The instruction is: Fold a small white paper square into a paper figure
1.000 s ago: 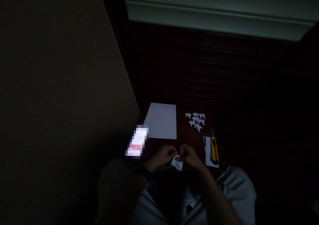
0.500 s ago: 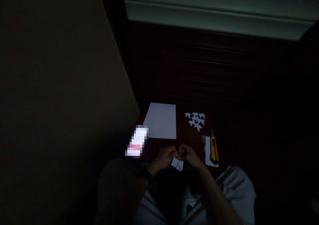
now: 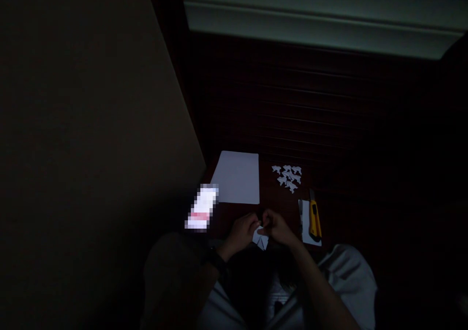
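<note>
In dim light, my left hand [image 3: 242, 231] and my right hand [image 3: 278, 227] meet over a small folded white paper piece [image 3: 261, 239] at the near edge of a dark wooden table [image 3: 278, 198]. The fingers of both hands are curled and pinch the top of the paper. Its pointed lower flaps hang below my fingers.
A white paper sheet [image 3: 237, 177] lies beyond my left hand. Several small folded paper shapes [image 3: 288, 176] sit in a cluster to its right. A yellow utility knife [image 3: 314, 218] rests on a paper strip [image 3: 306, 223] at right. A lit phone screen [image 3: 202, 209] lies at left.
My hands stay pinched on the paper piece with only slight finger shifts. Nothing on the table has moved.
</note>
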A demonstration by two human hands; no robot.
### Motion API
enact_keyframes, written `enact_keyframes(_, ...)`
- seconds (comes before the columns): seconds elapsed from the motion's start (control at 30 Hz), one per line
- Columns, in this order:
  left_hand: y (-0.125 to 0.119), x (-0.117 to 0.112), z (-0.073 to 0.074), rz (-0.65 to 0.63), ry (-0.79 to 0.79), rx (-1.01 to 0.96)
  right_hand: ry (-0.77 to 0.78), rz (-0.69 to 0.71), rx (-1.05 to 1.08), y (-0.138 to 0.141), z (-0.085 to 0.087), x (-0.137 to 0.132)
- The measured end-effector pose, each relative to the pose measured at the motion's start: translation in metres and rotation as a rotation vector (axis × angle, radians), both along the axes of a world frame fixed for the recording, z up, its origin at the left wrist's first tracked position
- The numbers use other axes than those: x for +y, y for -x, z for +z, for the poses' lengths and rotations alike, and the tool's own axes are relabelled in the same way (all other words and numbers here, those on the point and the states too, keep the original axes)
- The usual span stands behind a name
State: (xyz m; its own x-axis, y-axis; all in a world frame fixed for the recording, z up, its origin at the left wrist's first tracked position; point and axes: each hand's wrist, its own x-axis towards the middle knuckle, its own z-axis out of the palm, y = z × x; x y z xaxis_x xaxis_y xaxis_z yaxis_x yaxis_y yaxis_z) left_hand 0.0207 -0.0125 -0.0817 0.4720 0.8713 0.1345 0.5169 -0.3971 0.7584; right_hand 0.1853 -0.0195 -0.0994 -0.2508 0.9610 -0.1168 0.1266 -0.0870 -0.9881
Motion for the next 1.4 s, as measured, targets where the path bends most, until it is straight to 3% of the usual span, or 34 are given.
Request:
enact_keyframes(0.27,0.001,0.0,0.0,0.005,-0.003,0.0,0.012,0.011,-0.057,0.002,0.0,0.002)
enact_keyframes(0.47,0.0,0.001,0.0,0.024,0.015,0.0,0.002,-0.066,-0.05,0.005,-0.009,0.003)
enact_keyframes(0.67,0.002,0.003,-0.002,0.003,0.025,0.001,0.04,0.045,0.048,0.002,-0.006,0.005)
enact_keyframes(0.83,0.003,0.003,-0.003,0.005,0.028,-0.006,0.01,-0.016,0.041,0.002,-0.007,0.003)
enact_keyframes(1.0,0.005,0.007,-0.005,-0.026,0.094,0.0,0.078,0.075,0.059,0.002,0.002,0.004)
enact_keyframes(1.3,0.004,0.007,-0.006,-0.019,0.144,-0.002,0.112,0.042,0.046,0.005,0.005,0.005)
enact_keyframes(1.4,0.006,0.009,-0.007,-0.059,0.177,-0.02,0.137,0.09,0.022,0.003,0.007,0.007)
